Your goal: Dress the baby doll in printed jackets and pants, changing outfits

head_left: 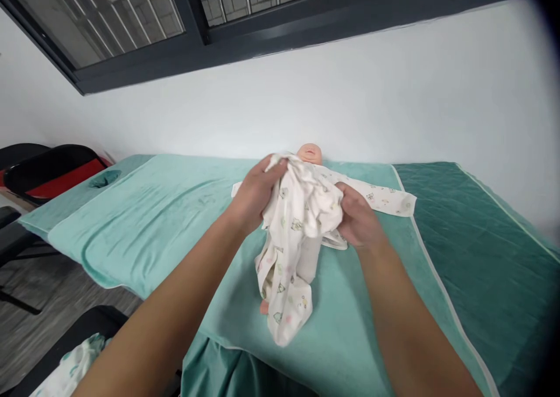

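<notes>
My left hand [259, 194] grips the upper left of a bunched white baby garment [291, 233] printed with small coloured figures. Fingers of my right hand [359, 217] are closed on its right side. A long, tube-like part of the cloth hangs towards me. Behind it lies a baby doll, its head [309, 153] near the wall and a bit of pinkish limb [263, 307] showing at the lower end. A matching printed top [394, 201] is spread at the doll, with one sleeve stretched out to the right. The garment hides most of the doll's body.
A light green sheet [175, 222] covers the bed; a darker green quilted cover [476, 257] lies at right. White wall [350, 93] and a barred window [245, 0] stand behind. Chairs [61, 169] are at left. More printed cloth [74, 365] rests on a black seat at lower left.
</notes>
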`<action>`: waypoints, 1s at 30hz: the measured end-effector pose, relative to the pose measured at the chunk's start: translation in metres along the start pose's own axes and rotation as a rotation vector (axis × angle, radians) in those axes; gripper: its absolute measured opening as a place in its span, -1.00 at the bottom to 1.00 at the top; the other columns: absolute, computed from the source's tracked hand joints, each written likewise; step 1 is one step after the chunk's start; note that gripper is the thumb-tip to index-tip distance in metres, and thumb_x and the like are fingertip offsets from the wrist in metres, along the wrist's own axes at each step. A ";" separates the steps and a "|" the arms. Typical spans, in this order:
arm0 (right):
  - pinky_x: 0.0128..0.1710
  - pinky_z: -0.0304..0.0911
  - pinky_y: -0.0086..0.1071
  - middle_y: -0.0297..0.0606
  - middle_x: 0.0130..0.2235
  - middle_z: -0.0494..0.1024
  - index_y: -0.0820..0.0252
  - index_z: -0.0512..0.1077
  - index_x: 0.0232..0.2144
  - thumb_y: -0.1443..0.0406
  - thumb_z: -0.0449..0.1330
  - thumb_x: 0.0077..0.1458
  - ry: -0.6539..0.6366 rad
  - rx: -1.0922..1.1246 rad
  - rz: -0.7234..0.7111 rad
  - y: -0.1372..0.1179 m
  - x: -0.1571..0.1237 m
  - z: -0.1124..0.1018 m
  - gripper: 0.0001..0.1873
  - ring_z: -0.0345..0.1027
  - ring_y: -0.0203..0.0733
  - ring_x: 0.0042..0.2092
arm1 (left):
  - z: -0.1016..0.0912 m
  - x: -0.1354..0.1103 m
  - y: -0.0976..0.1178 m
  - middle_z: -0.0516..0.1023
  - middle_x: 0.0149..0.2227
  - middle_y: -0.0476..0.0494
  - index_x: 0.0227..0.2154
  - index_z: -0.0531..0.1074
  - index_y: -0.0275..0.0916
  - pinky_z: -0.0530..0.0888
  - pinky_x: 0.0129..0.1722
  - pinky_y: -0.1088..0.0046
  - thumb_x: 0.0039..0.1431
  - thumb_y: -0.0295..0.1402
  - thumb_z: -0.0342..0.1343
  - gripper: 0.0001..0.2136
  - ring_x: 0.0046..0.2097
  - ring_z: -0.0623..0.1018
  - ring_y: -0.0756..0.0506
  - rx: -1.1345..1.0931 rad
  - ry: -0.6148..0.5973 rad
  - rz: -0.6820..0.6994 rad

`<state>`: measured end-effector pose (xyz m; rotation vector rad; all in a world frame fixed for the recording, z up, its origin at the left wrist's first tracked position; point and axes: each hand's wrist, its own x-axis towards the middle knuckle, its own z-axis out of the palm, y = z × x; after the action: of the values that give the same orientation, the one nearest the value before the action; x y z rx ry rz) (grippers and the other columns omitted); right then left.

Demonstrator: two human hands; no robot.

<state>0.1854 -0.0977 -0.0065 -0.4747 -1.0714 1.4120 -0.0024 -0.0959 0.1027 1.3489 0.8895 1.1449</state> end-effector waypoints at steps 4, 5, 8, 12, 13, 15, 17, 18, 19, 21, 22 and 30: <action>-0.46 0.19 -0.45 -0.37 -0.42 0.46 0.12 0.45 -0.35 0.10 0.44 -0.04 -0.177 -0.049 0.060 -0.008 -0.004 0.007 -0.68 0.29 -0.29 -0.44 | -0.008 0.003 0.009 0.54 -0.30 -0.11 -0.22 0.42 -0.21 0.51 -0.17 0.31 0.13 -0.08 0.19 -0.69 -0.19 0.58 -0.17 -0.072 0.042 0.031; -0.44 0.19 -0.45 -0.37 -0.41 0.46 0.12 0.44 -0.35 0.12 0.43 -0.02 -0.179 -0.061 0.073 -0.005 -0.003 0.012 -0.70 0.30 -0.29 -0.43 | -0.009 0.002 0.010 0.55 -0.25 -0.13 -0.20 0.44 -0.21 0.51 -0.15 0.30 0.11 -0.13 0.21 -0.71 -0.15 0.57 -0.19 -0.028 0.048 0.031; -0.44 0.17 -0.44 -0.41 -0.43 0.44 0.10 0.41 -0.36 0.09 0.39 0.02 -0.084 -0.078 0.066 0.009 -0.001 0.027 -0.71 0.28 -0.30 -0.44 | -0.006 -0.002 0.014 0.52 -0.02 -0.14 -0.05 0.45 -0.14 0.46 0.00 0.29 0.02 -0.36 0.23 -0.63 0.03 0.51 -0.19 0.170 0.086 0.114; -0.39 0.17 -0.41 -0.42 -0.44 0.42 0.06 0.43 -0.31 0.05 0.35 0.06 0.054 -0.175 -0.034 0.016 0.003 0.035 -0.72 0.25 -0.26 -0.41 | 0.007 -0.009 0.016 0.45 0.14 -0.13 0.08 0.42 -0.05 0.31 0.18 0.24 0.02 -0.40 0.26 -0.50 0.21 0.39 -0.22 0.391 -0.156 0.152; -0.39 0.15 -0.41 -0.43 -0.44 0.40 0.05 0.44 -0.30 0.05 0.34 0.08 0.084 -0.205 -0.068 0.015 0.003 0.035 -0.73 0.23 -0.26 -0.41 | 0.011 -0.011 0.015 0.45 0.15 -0.13 0.08 0.43 -0.06 0.30 0.18 0.24 0.00 -0.38 0.28 -0.49 0.22 0.39 -0.24 0.453 -0.263 0.130; -0.40 0.09 -0.41 -0.43 -0.47 0.33 0.07 0.44 -0.36 0.04 0.29 0.13 0.141 -0.263 -0.122 0.012 0.003 0.033 -0.74 0.16 -0.28 -0.42 | 0.015 -0.011 0.010 0.47 0.14 -0.13 0.06 0.44 -0.07 0.30 0.16 0.26 -0.02 -0.33 0.32 -0.49 0.19 0.41 -0.25 0.573 -0.413 0.112; -0.41 0.02 -0.41 -0.43 -0.49 0.24 0.11 0.41 -0.45 0.02 0.25 0.18 0.168 -0.329 -0.142 0.009 0.003 0.030 -0.67 0.08 -0.30 -0.43 | 0.015 -0.009 0.003 0.52 0.07 -0.12 0.03 0.45 -0.09 0.35 0.06 0.30 0.03 -0.29 0.30 -0.55 0.09 0.47 -0.22 0.658 -0.445 0.127; -0.41 0.01 -0.41 -0.43 -0.50 0.21 0.12 0.39 -0.48 0.01 0.24 0.19 0.175 -0.360 -0.146 0.009 0.003 0.029 -0.64 0.06 -0.30 -0.42 | 0.015 -0.008 -0.001 0.55 0.01 -0.11 0.00 0.46 -0.09 0.37 -0.01 0.31 0.06 -0.27 0.27 -0.60 0.02 0.50 -0.21 0.693 -0.433 0.129; -0.40 0.01 -0.40 -0.42 -0.50 0.21 0.13 0.37 -0.50 0.00 0.23 0.19 0.183 -0.384 -0.148 0.009 0.003 0.028 -0.61 0.06 -0.30 -0.41 | 0.013 -0.006 -0.005 0.57 -0.06 -0.10 -0.02 0.46 -0.10 0.38 -0.08 0.33 0.09 -0.26 0.25 -0.64 -0.06 0.51 -0.19 0.731 -0.414 0.122; -0.39 0.01 -0.40 -0.41 -0.49 0.22 0.14 0.37 -0.51 -0.02 0.23 0.18 0.208 -0.410 -0.153 0.009 0.004 0.026 -0.59 0.06 -0.29 -0.41 | 0.008 -0.003 -0.010 0.57 -0.22 -0.06 -0.11 0.48 -0.12 0.35 -0.20 0.36 0.10 -0.25 0.22 -0.72 -0.20 0.50 -0.16 0.813 -0.360 0.098; -0.40 0.02 -0.40 -0.41 -0.49 0.22 0.14 0.37 -0.51 -0.02 0.24 0.17 0.226 -0.404 -0.153 0.008 0.004 0.025 -0.59 0.06 -0.29 -0.41 | 0.005 -0.002 -0.011 0.54 -0.30 -0.04 -0.20 0.49 -0.14 0.32 -0.25 0.37 0.09 -0.25 0.23 -0.79 -0.26 0.47 -0.14 0.852 -0.327 0.090; -0.49 0.05 -0.43 -0.41 -0.48 0.36 0.11 0.47 -0.37 0.00 0.32 0.09 0.047 -0.258 -0.013 -0.018 -0.005 0.014 -0.68 0.13 -0.32 -0.48 | 0.000 0.000 0.003 0.34 -0.51 0.03 -0.47 0.36 -0.18 0.27 -0.42 0.46 0.03 -0.30 0.21 -0.87 -0.44 0.34 -0.03 0.358 0.044 0.056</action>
<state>0.1851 -0.1098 0.0130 -0.6820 -1.2224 1.2499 -0.0029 -0.0958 0.1059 1.6507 1.1341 1.0950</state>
